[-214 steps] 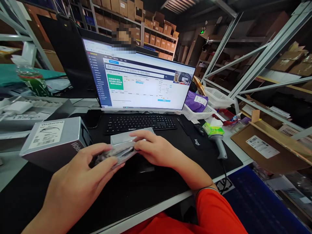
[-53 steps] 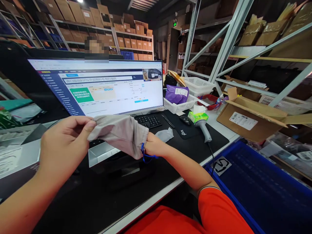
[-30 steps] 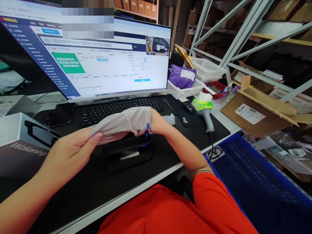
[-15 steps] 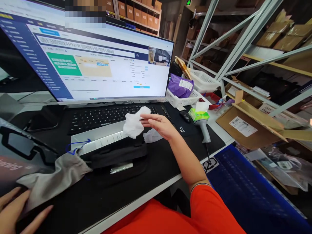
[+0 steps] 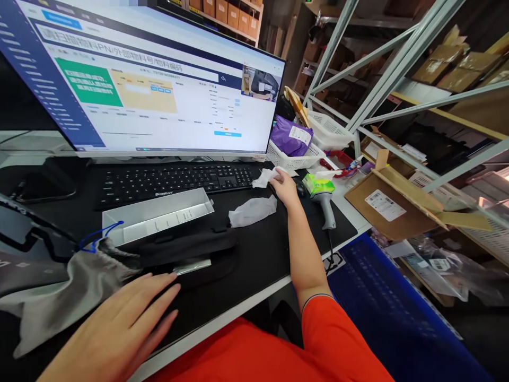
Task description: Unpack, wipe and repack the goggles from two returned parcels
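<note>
My right hand (image 5: 284, 188) is at the right end of the keyboard, its fingers closed on a crumpled white tissue (image 5: 263, 178). Below that hand lies a flat, whitish translucent sleeve (image 5: 253, 211). My left hand (image 5: 127, 321) is low over the desk mat, fingers stretched out and holding nothing. Its fingertips are near a black soft case (image 5: 186, 246) with a small clear packet (image 5: 193, 266) on it. Beside it lies a grey drawstring pouch (image 5: 75, 292) with a blue cord. An open, long white box (image 5: 159, 216) stands behind the case.
A keyboard (image 5: 175, 180) lies under a large monitor (image 5: 159, 79). On the right are a mouse (image 5: 300, 187), a green-and-grey barcode scanner (image 5: 324, 197), and a white basket (image 5: 296, 159) holding a purple parcel (image 5: 291, 136). An open cardboard box (image 5: 392, 204) sits beyond the desk edge.
My right hand has carried the tissue right, away from the white box, to beside the mouse. My left hand has moved right and up from the lower left corner, towards the black case.
</note>
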`<state>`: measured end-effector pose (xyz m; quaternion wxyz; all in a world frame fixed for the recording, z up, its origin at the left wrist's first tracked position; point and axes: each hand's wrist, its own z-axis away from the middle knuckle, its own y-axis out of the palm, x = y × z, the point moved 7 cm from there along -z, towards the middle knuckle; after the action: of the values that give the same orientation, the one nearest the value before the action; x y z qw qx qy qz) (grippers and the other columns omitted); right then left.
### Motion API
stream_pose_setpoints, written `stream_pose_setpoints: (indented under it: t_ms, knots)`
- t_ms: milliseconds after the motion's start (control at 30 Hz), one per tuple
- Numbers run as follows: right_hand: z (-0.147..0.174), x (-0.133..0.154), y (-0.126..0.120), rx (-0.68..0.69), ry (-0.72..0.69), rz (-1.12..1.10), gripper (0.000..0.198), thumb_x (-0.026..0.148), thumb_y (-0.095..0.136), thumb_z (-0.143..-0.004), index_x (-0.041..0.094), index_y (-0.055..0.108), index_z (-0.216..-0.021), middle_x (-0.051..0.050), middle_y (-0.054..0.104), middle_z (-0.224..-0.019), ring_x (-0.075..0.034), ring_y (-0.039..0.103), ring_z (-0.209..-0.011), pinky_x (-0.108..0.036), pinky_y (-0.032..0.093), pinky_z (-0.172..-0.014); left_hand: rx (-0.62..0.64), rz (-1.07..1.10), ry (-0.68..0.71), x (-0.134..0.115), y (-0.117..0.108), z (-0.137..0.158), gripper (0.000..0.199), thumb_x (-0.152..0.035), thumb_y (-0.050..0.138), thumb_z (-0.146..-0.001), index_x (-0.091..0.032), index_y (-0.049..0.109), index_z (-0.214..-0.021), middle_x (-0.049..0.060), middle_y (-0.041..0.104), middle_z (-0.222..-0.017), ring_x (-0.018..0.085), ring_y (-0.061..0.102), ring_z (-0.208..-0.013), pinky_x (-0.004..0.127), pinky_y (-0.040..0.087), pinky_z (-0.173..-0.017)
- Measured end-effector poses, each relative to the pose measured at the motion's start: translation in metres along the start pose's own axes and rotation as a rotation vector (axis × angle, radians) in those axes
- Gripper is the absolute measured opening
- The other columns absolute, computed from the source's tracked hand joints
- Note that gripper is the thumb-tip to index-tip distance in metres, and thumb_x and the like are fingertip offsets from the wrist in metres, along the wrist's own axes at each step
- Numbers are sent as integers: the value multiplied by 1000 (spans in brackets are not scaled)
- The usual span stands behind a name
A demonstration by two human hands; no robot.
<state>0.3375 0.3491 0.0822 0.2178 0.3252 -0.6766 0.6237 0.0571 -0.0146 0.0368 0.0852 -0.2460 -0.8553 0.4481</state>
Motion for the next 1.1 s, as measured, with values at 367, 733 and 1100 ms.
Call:
stream_pose_setpoints:
  t_ms: [367, 733, 1100]
  knots:
    - [28, 2, -2, 379, -155, 200, 67, 25, 93, -86, 21, 72, -150, -13, 76, -148, -25, 73, -135, -30, 54, -115, 46, -99, 98, 9, 29, -18, 51, -4, 44, -97, -21, 65, -140, 7, 79, -113, 22, 74, -90, 35, 54, -83]
    - [26, -3, 33, 451, -51, 491, 36, 15, 88, -87, 16, 85, -122, -15, 86, -116, -32, 80, -110, -35, 59, -98, -101, -76, 105, -1, 30, -23, 32, -15, 51, -107, -21, 68, -134, 8, 81, -104, 22, 77, -88, 34, 59, -80]
    - [41, 50, 14, 94, -306, 386, 38, 17, 51, -107, 20, 80, -132, -13, 77, -135, -29, 70, -129, -37, 54, -110, -150, 28, 199, -2, -11, -16, 55, -18, 69, -98, -26, 63, -152, 7, 79, -123, 23, 75, -110, 35, 61, -104]
